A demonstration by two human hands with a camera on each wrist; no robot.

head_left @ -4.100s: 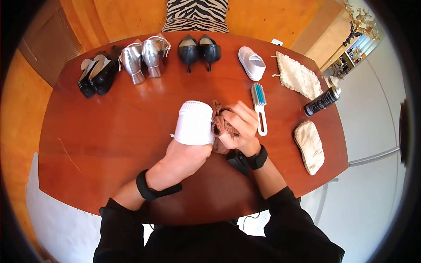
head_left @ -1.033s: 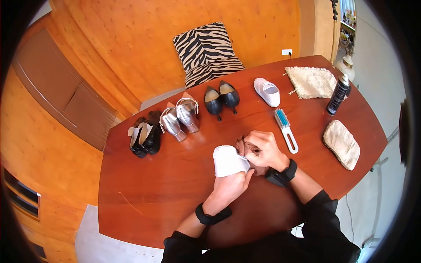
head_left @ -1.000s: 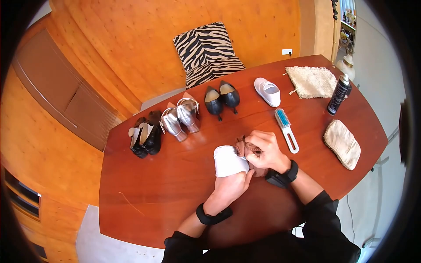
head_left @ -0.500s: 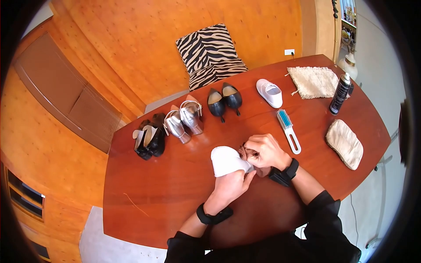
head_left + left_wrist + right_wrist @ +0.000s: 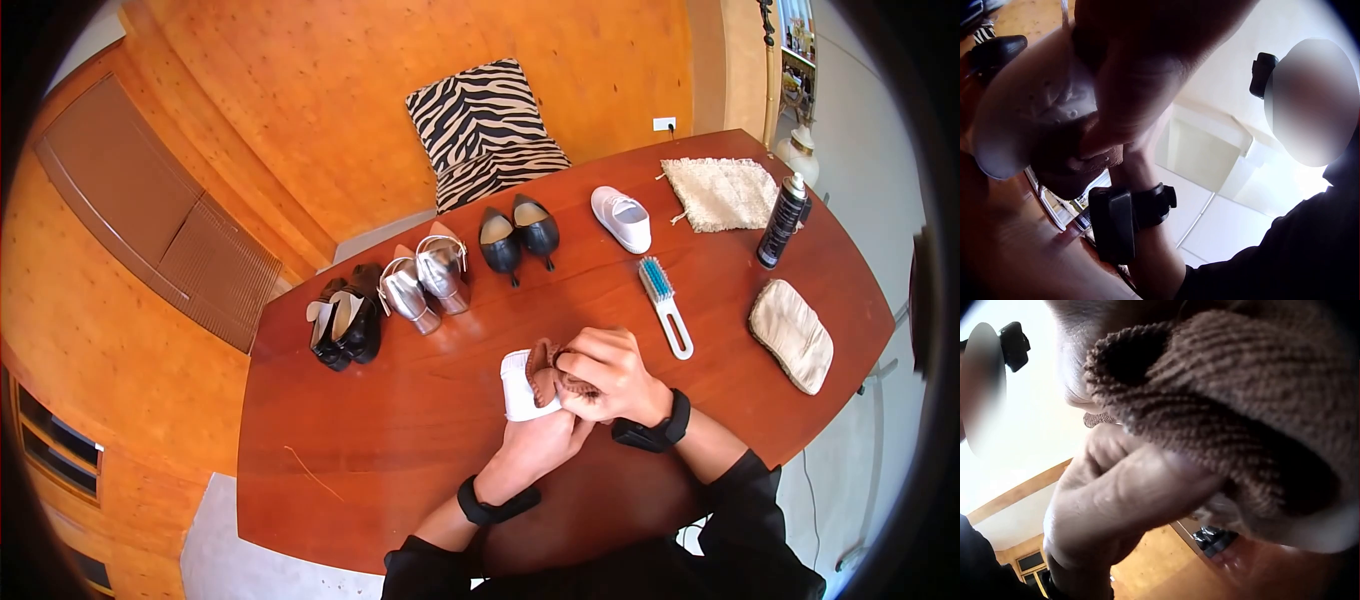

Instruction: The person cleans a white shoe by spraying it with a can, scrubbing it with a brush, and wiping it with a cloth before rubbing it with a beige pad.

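In the head view a white shoe (image 5: pixel 519 388) is held up over the table by my left hand (image 5: pixel 541 440), much of it hidden by the hands and a cloth. My right hand (image 5: pixel 622 378) grips the bunched brown cloth (image 5: pixel 542 370) against the shoe. The left wrist view shows the white shoe (image 5: pixel 1007 125) with its lace holes and the brown cloth (image 5: pixel 1063 162) on its side. Ribbed cloth (image 5: pixel 1260 381) fills much of the right wrist view, close to bent fingers.
Black shoes (image 5: pixel 357 327), silver heels (image 5: pixel 441 270), black heels (image 5: pixel 537 232) and another white shoe (image 5: pixel 622 219) line the far side. Toward the right lie a brush (image 5: pixel 667 306), a fringed cloth (image 5: pixel 722 192) and a beige pad (image 5: pixel 791 335); a spray can (image 5: pixel 781 225) stands there.
The brown cloth has moved onto the white shoe's side, covering more of it, and the shoe has turned in my left hand. Earlier, the head view swung, shifting the table rightward in view.
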